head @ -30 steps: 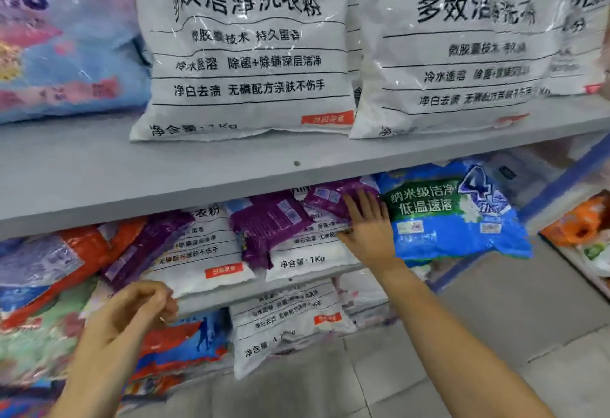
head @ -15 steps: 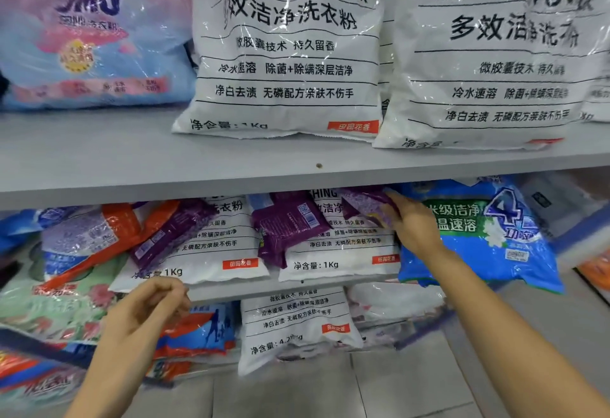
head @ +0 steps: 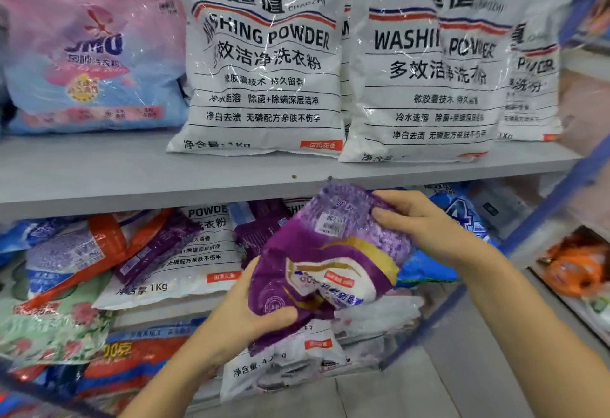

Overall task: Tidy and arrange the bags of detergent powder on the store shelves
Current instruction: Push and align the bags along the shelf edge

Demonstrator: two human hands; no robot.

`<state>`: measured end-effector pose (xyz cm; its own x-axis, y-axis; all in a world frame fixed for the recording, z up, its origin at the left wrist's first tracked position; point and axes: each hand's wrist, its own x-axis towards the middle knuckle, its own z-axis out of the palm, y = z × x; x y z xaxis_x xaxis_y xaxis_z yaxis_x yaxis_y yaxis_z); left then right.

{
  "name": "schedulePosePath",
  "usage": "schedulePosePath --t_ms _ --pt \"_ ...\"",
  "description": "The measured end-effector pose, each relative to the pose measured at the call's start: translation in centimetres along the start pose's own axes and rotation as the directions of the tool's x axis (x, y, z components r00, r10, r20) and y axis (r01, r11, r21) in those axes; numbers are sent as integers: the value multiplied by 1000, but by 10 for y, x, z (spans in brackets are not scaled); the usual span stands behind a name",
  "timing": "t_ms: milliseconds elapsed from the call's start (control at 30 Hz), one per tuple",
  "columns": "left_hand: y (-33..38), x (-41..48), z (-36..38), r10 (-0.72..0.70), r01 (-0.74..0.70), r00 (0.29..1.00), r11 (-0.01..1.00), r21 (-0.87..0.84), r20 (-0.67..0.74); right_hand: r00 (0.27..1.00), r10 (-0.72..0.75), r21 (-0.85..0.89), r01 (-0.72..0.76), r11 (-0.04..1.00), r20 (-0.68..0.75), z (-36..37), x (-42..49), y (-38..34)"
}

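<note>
Grey shelf board (head: pixel 99 173) carries two large white plastic washing-powder bags (head: pixel 264 87) upright, a pink-and-blue plastic bag (head: pixel 92 64) to their left. Below the board and in front of the lower shelf, a purple plastic detergent bag (head: pixel 330 262) is held tilted in the air. Right hand (head: pixel 425 222) grips its upper end, fingers curled over it; left hand (head: pixel 237 315) grips its lower corner, thumb on the front. The bag hides part of a blue plastic bag (head: pixel 425 269) behind.

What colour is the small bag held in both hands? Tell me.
The bag is purple with gold and white swirls, seen in the head view.
</note>
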<state>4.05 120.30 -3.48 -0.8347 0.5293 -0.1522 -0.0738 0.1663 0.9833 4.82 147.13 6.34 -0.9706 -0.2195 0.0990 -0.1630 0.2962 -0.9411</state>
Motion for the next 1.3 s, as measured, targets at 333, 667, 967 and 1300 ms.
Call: schedulePosePath --t_ms 333,667,967,1300 --pt "39 -2 -27 36 -58 996 949 -310 -78 945 271 503 -147 852 -183 -13 -4 -7" --pt "61 -3 13 184 -130 983 559 -819 -31 927 278 797 35 602 -251 10 0 -11" --pt "169 -1 -31 438 -501 834 856 -130 -334 918 160 596 97 797 -364 9 5 -24" --pt "264 16 -48 573 -488 805 487 724 157 832 -385 -171 345 923 -400 12 36 -104"
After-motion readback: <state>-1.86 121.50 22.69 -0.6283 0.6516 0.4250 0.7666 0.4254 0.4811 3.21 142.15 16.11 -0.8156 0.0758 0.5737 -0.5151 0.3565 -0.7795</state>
